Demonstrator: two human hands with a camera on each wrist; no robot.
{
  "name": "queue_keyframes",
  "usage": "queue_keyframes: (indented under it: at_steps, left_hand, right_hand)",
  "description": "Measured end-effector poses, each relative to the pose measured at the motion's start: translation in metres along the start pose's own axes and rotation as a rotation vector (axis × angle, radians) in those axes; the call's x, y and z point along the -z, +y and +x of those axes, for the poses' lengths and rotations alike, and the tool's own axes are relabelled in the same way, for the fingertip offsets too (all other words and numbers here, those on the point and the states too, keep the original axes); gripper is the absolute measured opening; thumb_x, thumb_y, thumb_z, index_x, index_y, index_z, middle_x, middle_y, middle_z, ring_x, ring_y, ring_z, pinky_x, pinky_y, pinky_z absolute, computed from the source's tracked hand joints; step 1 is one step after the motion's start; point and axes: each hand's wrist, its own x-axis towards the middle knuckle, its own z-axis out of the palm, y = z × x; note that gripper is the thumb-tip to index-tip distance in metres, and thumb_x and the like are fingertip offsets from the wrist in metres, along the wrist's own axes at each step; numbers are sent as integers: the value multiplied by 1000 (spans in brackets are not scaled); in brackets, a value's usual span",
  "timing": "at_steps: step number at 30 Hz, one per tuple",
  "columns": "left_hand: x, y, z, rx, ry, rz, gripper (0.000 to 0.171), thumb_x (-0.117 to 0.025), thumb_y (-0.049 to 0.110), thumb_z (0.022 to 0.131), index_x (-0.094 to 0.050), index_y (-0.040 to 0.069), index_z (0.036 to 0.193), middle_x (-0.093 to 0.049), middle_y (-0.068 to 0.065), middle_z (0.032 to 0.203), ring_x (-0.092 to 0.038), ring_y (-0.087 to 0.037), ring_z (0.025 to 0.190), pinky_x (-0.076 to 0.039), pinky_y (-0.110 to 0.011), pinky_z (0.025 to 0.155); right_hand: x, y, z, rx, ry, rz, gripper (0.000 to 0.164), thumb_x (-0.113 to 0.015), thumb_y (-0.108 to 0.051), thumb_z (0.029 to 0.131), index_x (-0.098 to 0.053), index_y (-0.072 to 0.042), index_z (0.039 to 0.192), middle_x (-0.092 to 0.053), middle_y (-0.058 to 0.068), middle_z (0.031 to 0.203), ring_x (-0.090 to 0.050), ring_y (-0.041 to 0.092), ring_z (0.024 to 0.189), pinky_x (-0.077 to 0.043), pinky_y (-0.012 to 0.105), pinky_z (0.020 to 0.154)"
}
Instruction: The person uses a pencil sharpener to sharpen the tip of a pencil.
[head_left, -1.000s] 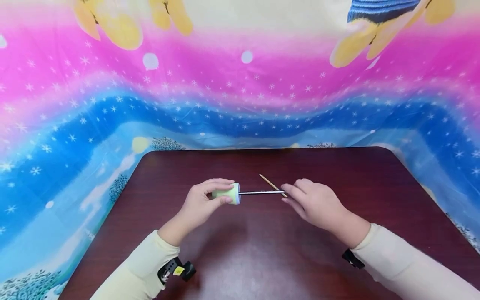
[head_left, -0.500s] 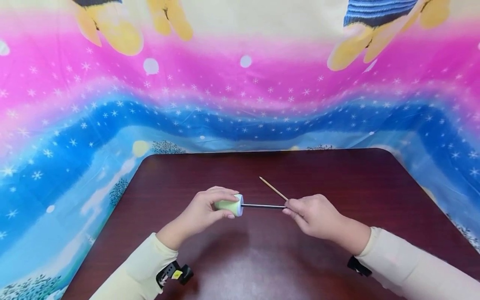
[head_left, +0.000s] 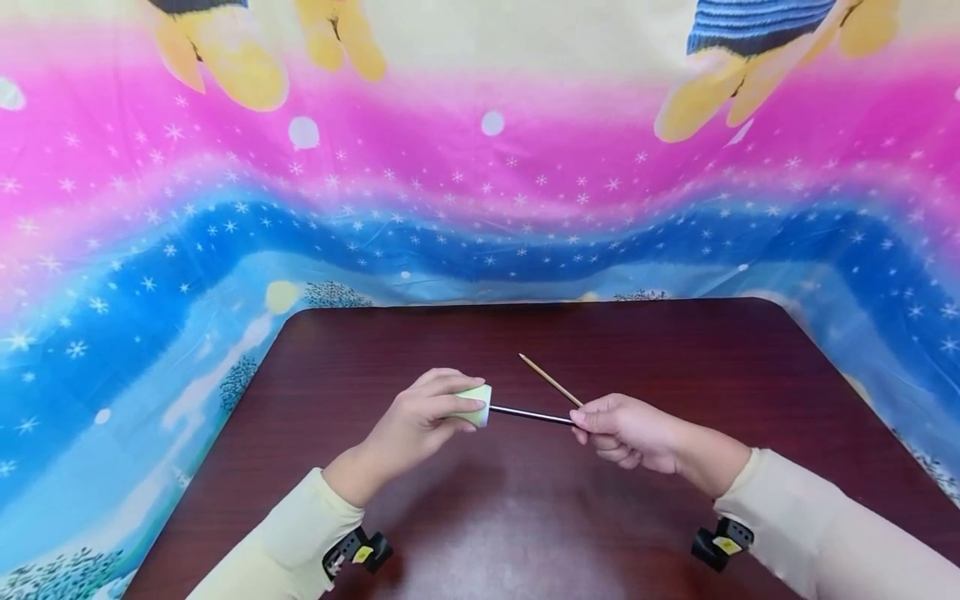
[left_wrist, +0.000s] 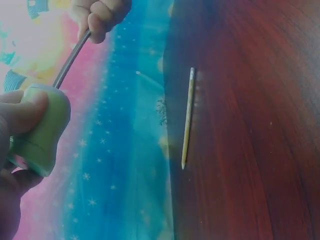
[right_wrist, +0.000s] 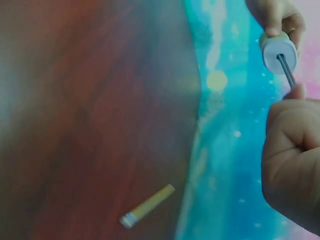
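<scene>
My left hand (head_left: 416,429) grips a light green pencil sharpener (left_wrist: 47,125) with a pale round end face. Into the hole in that face runs a dark pencil (head_left: 532,414), seen going in at the centre in the right wrist view. My right hand (head_left: 633,433) pinches the pencil's other end between thumb and fingers, its remaining fingers curled below. Sharpener and pencil are held up off the table, the pencil sloping slightly down toward the right hand. The pencil's tip is hidden inside the sharpener.
A yellow wooden pencil (left_wrist: 188,120) lies on the dark reddish-brown table (head_left: 375,342) behind the hands, its near end hidden by the right hand in the head view. A patterned blue and pink cloth (head_left: 450,192) hangs around the table's far and side edges.
The right hand has rolled over, so its curled fingers now show underneath. Both hands sit lower in view than a second ago, and the dark pencil has tilted down at the right.
</scene>
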Motion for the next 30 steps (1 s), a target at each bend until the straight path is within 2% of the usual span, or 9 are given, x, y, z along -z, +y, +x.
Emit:
queue_keyframes:
  at_steps: [2, 6, 10, 13, 16, 19, 23, 26, 30]
  left_hand:
    - [0, 0, 0, 28, -9, -2, 32, -84, -2, 66, -74, 6, 96, -69, -15, 110, -60, -28, 103, -53, -31, 84]
    - [0, 1, 0, 116, -35, 14, 31, -84, 1, 68, -75, 4, 97, -69, -13, 111, -61, -27, 104, -53, -32, 84]
    - [0, 3, -1, 201, -46, 18, 33, -84, 2, 68, -75, 3, 100, -69, -13, 112, -60, -27, 106, -54, -33, 83]
    - [1, 4, 1, 248, -36, 6, 34, -84, 1, 68, -75, 3, 101, -69, -13, 112, -60, -28, 107, -55, -34, 81]
    - [2, 5, 2, 266, -24, 5, 35, -84, 0, 68, -75, 3, 102, -69, -13, 113, -60, -28, 108, -55, -35, 81]
    - [1, 5, 2, 262, -17, 13, 35, -84, 1, 68, -75, 4, 102, -69, -12, 113, -60, -27, 108, -54, -35, 84]
    - [1, 4, 1, 264, 13, 8, 34, -83, 0, 69, -75, 3, 102, -69, -13, 114, -60, -27, 109, -53, -32, 86]
    - [3, 2, -1, 307, 71, -10, 35, -83, -3, 67, -75, 2, 100, -70, -13, 112, -60, -28, 108, -52, -25, 86]
    - [9, -1, -1, 362, 127, -37, 36, -83, -5, 65, -75, 1, 100, -71, -12, 110, -60, -27, 108, -48, -16, 86]
  right_hand:
    - [1, -2, 0, 27, 36, -157, 30, -48, -23, 102, -56, 0, 83, -29, -5, 52, -22, 8, 44, -16, 24, 40]
    - [-3, -4, 1, 187, 247, -690, 19, -58, -26, 97, -66, -9, 95, -46, -8, 61, -39, 7, 51, -34, 26, 47]
    - [-7, -2, 4, 491, 494, -1200, 15, -73, -23, 86, -70, -17, 99, -60, -12, 77, -53, 4, 66, -45, 26, 56]
    - [-7, 0, 7, 747, 601, -1428, 19, -79, -21, 77, -71, -15, 93, -61, -8, 75, -57, 9, 65, -46, 28, 53]
    - [-6, -1, 9, 924, 627, -1535, 21, -80, -17, 72, -70, -11, 89, -57, -3, 69, -53, 15, 60, -44, 28, 48]
    - [-5, -2, 11, 1004, 642, -1577, 22, -79, -12, 70, -69, -7, 89, -57, 0, 66, -51, 17, 58, -42, 29, 47]
    - [-3, -2, 11, 1021, 673, -1594, 21, -77, -9, 71, -69, -5, 90, -60, 2, 68, -52, 19, 59, -43, 30, 47]
    - [3, 0, 9, 1018, 692, -1586, 15, -70, -8, 76, -69, -5, 90, -61, 3, 70, -54, 20, 60, -45, 31, 47]
    - [11, 1, 5, 1014, 716, -1553, 15, -57, -13, 89, -69, -4, 90, -62, 5, 71, -56, 21, 61, -47, 34, 49]
